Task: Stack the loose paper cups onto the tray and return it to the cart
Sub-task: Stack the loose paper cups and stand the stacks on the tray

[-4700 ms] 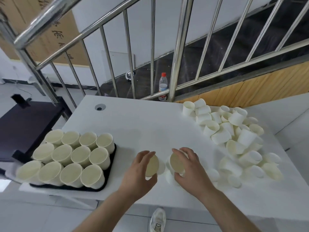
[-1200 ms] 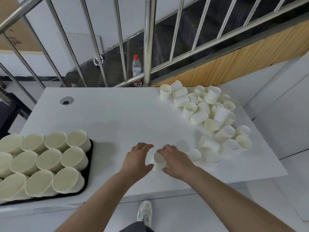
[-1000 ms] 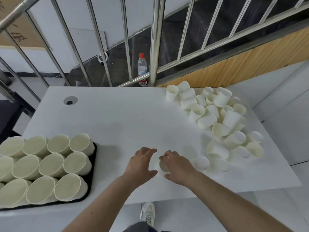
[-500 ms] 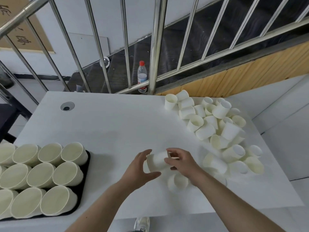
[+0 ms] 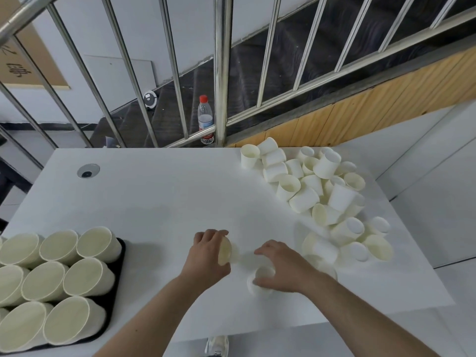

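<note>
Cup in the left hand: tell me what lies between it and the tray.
Nothing visible does. Bare white table separates the cup in the left hand from the black tray, whose visible slots already hold cup stacks.

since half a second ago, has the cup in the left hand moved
Yes. The cup in the left hand has drawn left, away from the loose cup pile; both hands gripped it before.

On the table [image 5: 159, 197], a tray [image 5: 119, 274] of cups sits at the left, the loose cup pile [image 5: 319, 191] at the right, both hands between them, a bottle [image 5: 205, 117] behind the railing [image 5: 221, 73]
</note>
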